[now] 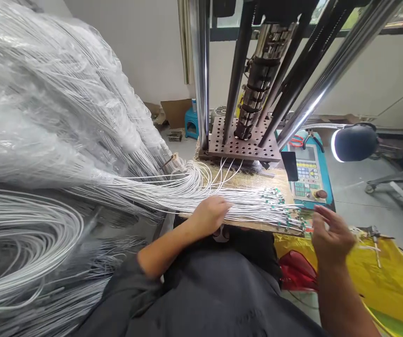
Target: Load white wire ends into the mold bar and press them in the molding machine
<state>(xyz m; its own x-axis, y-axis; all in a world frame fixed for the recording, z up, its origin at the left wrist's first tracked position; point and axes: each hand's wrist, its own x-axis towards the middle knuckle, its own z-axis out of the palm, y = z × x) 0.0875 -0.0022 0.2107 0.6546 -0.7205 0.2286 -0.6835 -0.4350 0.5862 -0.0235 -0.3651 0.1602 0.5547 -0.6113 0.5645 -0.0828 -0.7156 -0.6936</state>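
A thick bundle of thin white cables [173,192] runs from a big plastic-wrapped heap [47,107] on the left across a small work table [257,185]. The cable ends carry small green connectors [282,210]. My left hand [210,213] lies on the cables near the table's front edge, fingers curled down over them. My right hand [329,231] hovers off the table's right corner, just past the connector ends, with fingers loosely bent and apart and nothing visible in it.
A vertical press with chrome columns [201,70] and a perforated plate [245,140] stands behind the table. A teal control panel [306,175] and a lamp [354,142] are at right. Yellow sheeting [394,276] and a red bag [298,269] lie below. More cable coils [22,238] hang at left.
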